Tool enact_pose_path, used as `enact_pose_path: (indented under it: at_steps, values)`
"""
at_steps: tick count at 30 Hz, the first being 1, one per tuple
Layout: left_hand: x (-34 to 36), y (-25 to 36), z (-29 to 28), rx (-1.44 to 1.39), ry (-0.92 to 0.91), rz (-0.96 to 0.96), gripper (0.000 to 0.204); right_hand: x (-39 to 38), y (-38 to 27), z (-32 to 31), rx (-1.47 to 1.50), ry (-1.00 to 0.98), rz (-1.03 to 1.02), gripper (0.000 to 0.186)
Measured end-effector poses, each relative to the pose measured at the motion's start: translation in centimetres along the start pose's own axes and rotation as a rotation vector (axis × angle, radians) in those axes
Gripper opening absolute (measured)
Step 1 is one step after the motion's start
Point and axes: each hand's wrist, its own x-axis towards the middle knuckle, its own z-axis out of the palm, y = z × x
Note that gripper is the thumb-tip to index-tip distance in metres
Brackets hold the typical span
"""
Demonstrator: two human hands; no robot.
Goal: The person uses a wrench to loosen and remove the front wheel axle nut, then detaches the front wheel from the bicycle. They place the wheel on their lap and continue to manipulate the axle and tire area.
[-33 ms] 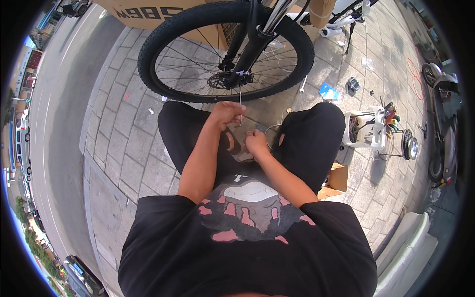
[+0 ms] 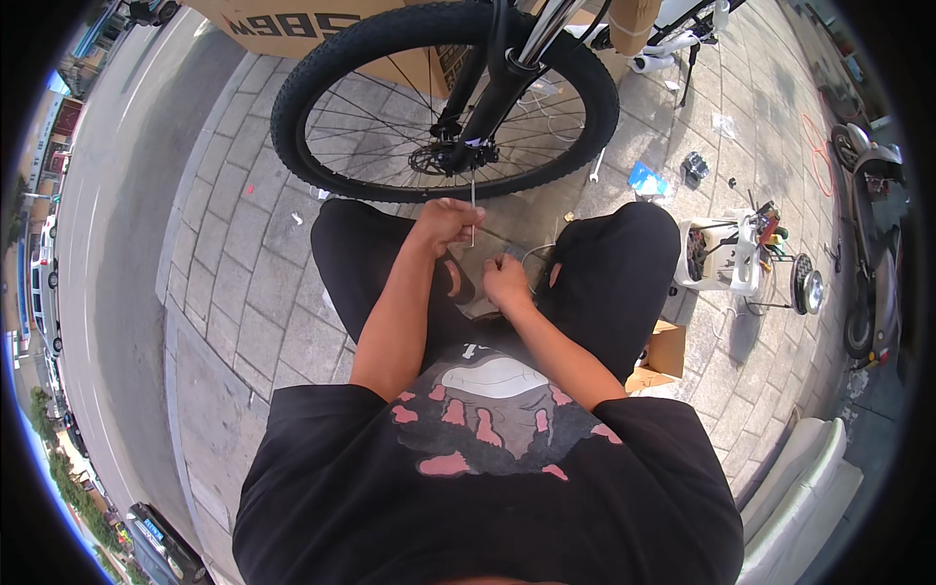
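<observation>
Between my knees, my left hand (image 2: 450,225) is closed around a thin silver rod-shaped tool (image 2: 474,203). The rod stands nearly in line with the fork leg, and its far end meets the hub area of a bicycle wheel (image 2: 292,146). A black suspension fork (image 2: 485,115) runs down to that hub, beside a brake disc (image 2: 427,160). Lower and to the right, my right hand (image 2: 505,283) is curled with fingertips together, apart from the tool; anything inside it is hidden. A thin pale cable or wire (image 2: 534,252) curves just beyond it.
A large cardboard box (image 2: 292,39) stands behind the wheel. To the right on the paving lie a wrench (image 2: 597,166), a blue packet (image 2: 646,179) and a small black part (image 2: 694,169). A white tool container (image 2: 721,263) and an open carton (image 2: 663,353) sit by my right knee.
</observation>
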Motion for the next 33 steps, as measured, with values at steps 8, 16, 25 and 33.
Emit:
enact_pose_path:
  at_steps: [8, 16, 25, 33]
  values:
    - [0.0, -0.3, 1.7, 0.029, 0.193, 0.035, 0.026, -3.0, -6.3, -3.5, -0.237, 0.099, -0.295, 0.041]
    - [-0.5, -0.7, 1.0, -0.028, 0.003, 0.011, 0.018, 0.6, -3.8, -1.0, 1.479, -0.440, 0.577, 0.033]
    - [-0.2, -0.6, 0.3, 0.032, -0.006, 0.015, 0.014, -0.2, -1.6, -0.1, 0.373, -0.076, 0.173, 0.033]
    - [0.1, -0.9, 1.1, 0.079, 0.100, 0.054, 0.020, -2.6, -4.8, -3.1, -0.120, 0.189, -0.319, 0.032]
